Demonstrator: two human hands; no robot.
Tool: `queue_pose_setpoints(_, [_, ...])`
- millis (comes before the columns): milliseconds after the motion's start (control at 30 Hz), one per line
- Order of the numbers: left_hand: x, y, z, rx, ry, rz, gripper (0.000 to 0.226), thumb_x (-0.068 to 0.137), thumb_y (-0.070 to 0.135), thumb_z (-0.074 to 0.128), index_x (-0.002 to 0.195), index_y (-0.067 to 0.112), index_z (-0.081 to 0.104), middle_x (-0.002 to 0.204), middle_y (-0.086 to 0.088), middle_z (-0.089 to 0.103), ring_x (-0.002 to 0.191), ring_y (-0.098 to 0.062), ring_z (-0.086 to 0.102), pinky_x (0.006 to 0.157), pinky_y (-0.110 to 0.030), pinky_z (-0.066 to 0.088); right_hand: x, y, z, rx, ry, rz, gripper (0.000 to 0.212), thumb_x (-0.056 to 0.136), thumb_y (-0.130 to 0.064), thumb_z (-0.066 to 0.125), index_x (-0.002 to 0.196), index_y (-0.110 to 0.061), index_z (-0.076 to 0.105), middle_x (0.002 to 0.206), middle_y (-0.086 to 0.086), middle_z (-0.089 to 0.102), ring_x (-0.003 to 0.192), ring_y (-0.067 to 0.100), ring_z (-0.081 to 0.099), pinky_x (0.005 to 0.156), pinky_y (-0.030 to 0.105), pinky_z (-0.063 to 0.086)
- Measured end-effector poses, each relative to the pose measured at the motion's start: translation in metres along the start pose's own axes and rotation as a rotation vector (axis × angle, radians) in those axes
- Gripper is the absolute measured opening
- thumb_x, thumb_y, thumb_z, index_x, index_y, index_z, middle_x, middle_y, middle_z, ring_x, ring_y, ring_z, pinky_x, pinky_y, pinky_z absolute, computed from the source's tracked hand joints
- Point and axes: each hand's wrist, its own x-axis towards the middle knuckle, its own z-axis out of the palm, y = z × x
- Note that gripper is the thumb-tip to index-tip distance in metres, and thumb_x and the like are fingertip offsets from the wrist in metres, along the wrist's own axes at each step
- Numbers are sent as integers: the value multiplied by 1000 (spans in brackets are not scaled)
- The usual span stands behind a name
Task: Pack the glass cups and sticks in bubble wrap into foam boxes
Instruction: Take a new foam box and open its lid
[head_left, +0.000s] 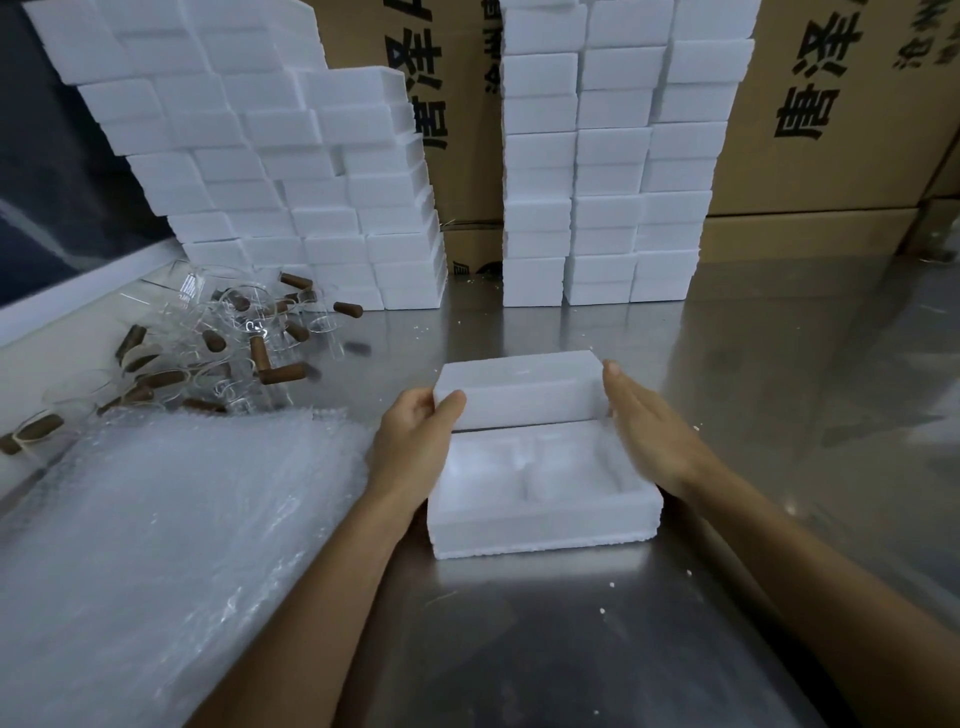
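The left hand (415, 441) grips the left end of a foam lid (519, 395), thumb curled over its front face and fingers behind it. The right hand (644, 431) lies flat against the lid's right end, fingers straight and together, thumb tip showing above the top corner. Between them the lid stands on its long edge at the far rim of an open foam box (545, 525), just below the centre of the frame — its moulded hollows hold nothing.

To the lower left, touching the left forearm, lies a stack of bubble wrap (171, 519) sheets. Beyond it, at middle left, is a loose heap of glass cups (234, 322) mixed with brown sticks (280, 373).

All of this rests on a steel table (571, 649) dotted with white foam crumbs. Along the top of the frame rise stacked foam boxes (291, 197) — a leaning pile at upper left, straighter columns at upper centre — with printed cardboard cartons (841, 130) behind them.
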Motion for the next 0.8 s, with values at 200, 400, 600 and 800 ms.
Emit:
queue_pose_setpoints(200, [-3,-3,5,148,156,64,25,86,34,71,73,15,62,66,7,60,63,-10,56,57,-24,40,5,-4,2,-179,173,72,37,98,-47,44,76,-20,55,73,-10,60,71,18,56,64,33,39])
queue_pose_setpoints(400, [3,1,-1,279,176,131,16,88,30,68,100,27,58,81,17,63,77,-9,64,71,-30,52,2,-3,11,-82,211,103,23,94,-43,54,104,-24,60,90,-12,68,81,13,63,73,32,47])
queue_pose_setpoints(600, [12,0,-16,297,161,179,10,89,27,70,85,26,78,72,24,67,74,0,63,65,-16,46,-1,-16,29,-86,210,58,37,98,-39,49,133,-30,53,97,0,73,85,22,65,89,44,53])
queue_pose_setpoints(800, [14,-1,-25,200,166,136,18,87,29,72,70,33,70,71,21,69,71,3,62,53,-4,40,8,-26,38,-88,130,65,38,101,-34,47,139,-27,52,128,4,64,111,28,62,99,47,50])
